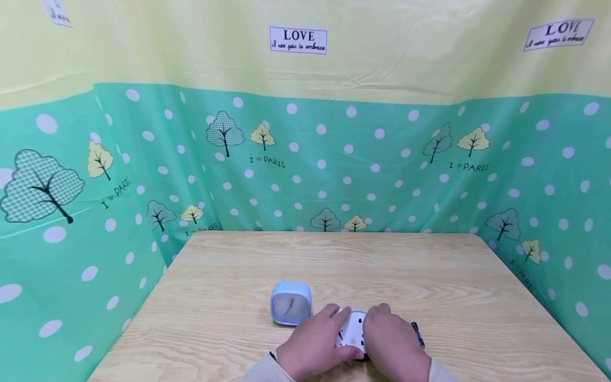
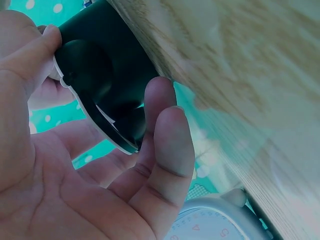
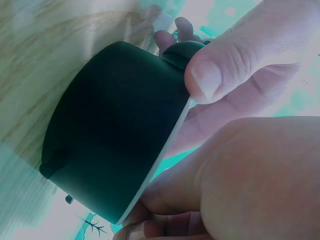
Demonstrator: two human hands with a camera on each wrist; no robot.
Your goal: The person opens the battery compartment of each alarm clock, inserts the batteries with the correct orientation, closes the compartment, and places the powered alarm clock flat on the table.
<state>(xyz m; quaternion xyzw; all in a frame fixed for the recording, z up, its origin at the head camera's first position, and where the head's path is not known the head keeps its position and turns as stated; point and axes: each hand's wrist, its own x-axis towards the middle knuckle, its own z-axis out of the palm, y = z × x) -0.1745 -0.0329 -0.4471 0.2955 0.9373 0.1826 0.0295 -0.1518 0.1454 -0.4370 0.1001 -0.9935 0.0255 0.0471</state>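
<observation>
An alarm clock with a dark body (image 3: 115,125) and a white back panel (image 1: 353,339) is held low over the table, its panel facing up toward the head camera. The left hand (image 1: 317,339) grips it from the left, thumb at the near rim and fingers (image 2: 172,135) round the dark side. From the right, the right hand (image 1: 393,339) has its fingers curled in at the panel's edge; its fingertips are mostly hidden in the head view. Black spots and a cluster of small holes show on the panel between the hands.
A light blue alarm clock (image 1: 290,303) stands upright just beyond the left hand. Right of the right hand lies a small dark battery-like item (image 1: 418,335). The wooden table (image 1: 334,254) is bounded by a green and yellow printed curtain (image 1: 334,143).
</observation>
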